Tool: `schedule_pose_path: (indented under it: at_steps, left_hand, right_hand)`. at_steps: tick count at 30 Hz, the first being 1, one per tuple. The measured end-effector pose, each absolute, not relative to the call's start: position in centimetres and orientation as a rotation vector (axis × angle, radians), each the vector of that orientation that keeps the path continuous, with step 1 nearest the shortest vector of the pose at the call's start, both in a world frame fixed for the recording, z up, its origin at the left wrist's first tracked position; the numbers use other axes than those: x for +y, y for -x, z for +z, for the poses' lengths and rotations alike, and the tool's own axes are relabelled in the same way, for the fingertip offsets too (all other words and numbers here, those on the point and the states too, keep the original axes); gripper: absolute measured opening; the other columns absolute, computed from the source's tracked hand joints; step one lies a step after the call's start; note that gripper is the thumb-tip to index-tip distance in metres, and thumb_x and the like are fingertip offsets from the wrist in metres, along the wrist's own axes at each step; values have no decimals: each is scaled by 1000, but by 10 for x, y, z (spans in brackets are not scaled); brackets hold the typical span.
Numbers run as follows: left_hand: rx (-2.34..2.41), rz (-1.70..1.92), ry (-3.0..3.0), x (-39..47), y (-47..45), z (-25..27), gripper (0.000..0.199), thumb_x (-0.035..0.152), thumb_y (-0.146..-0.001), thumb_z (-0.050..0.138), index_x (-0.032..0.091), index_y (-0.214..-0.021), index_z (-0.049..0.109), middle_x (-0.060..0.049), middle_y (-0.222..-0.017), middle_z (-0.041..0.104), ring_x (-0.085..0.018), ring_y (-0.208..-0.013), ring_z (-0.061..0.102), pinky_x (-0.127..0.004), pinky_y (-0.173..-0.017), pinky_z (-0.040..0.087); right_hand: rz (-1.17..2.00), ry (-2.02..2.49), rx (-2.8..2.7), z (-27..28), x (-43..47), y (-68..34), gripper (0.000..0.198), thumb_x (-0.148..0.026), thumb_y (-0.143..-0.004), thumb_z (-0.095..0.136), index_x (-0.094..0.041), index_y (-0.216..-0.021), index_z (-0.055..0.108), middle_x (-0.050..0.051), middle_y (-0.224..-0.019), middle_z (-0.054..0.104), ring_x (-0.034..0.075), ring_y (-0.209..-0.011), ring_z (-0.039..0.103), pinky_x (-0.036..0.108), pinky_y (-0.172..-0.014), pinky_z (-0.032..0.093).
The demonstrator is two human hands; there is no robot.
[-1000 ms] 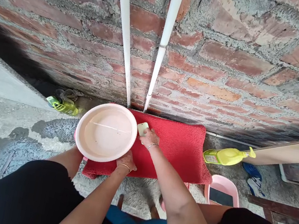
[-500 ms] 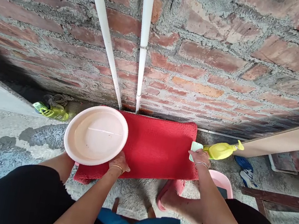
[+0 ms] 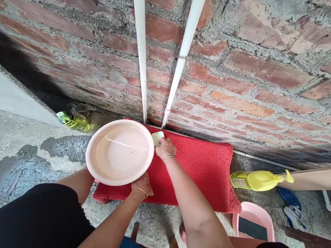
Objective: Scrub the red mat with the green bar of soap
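Observation:
A pale pink basin [image 3: 120,152] with some water and small dark specks in it rests at the left end of a red cloth-covered surface [image 3: 196,168]. My left hand [image 3: 143,184] grips the basin at its near right side, its fingers partly hidden under the rim. In my right hand [image 3: 166,147] is a flat, pale green rectangular piece [image 3: 157,138] with a small hole near one edge. I hold it right beside the basin's right rim, above the red cloth. Whether it touches the rim I cannot tell.
A yellow pump bottle [image 3: 258,180] stands right of the red cloth, with a pink tub [image 3: 260,211] nearer me. A green bottle [image 3: 76,123] is at the left. Two white pipes [image 3: 180,64] run down the brick wall [image 3: 240,77]. Wet patches [image 3: 22,171] mark the concrete floor.
My right hand has moved left across the red cloth with the pale green piece, from the right end to the basin's rim. The view has shifted slightly left; my left hand stays at the basin.

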State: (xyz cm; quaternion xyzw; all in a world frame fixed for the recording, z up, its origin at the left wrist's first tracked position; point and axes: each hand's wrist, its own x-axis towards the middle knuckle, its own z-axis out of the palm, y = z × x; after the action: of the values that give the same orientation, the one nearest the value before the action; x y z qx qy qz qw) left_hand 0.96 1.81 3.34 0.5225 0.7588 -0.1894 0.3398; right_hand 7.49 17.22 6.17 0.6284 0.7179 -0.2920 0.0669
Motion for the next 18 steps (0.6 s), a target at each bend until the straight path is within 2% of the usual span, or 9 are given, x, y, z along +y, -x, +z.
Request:
schedule_pose_path:
  at_steps: [2,6,11,15,18]
  left_hand:
    - [1967,-490,-1355,18,-9,33,91,42,-46,86,13,-127,54,-21,-134,57,-36,-130,48,-41,-110,33]
    - [1981,-474,-1367,18,-9,29,82,40,-45,86,17,-119,59,-18,-128,62,-35,-123,55,-40,-107,36]
    - [2006,-499,-1384,18,-10,24,88,40,-44,86,14,-122,55,-20,-128,61,-36,-122,55,-41,-106,37]
    - [2015,-524,-1386,20,-10,24,85,41,-43,86,16,-119,57,-17,-125,64,-35,-119,57,-39,-104,40]
    - [2026,-544,-1400,21,-10,26,87,44,-41,86,13,-118,57,-20,-125,63,-35,-118,58,-38,-102,42]
  right_hand:
    - [-876,-1844,2196,59,176,-68,38,-51,-79,60,-27,-109,61,7,-115,55,24,-104,59,36,-86,45]
    - [-828,-1895,2135,55,189,-103,47,-49,-73,68,-27,-113,60,6,-116,55,23,-102,59,35,-85,45]
    - [-732,-2187,1883,54,205,-217,48,-55,-74,66,-28,-113,61,6,-116,56,23,-100,61,35,-85,46]
    - [-680,-2415,1591,57,201,-324,49,-58,-76,63,-24,-110,62,11,-117,58,26,-104,61,37,-86,46]
    - [-601,-2544,1357,63,191,-381,49,-56,-75,63,-21,-110,63,16,-117,59,30,-106,61,42,-85,46]
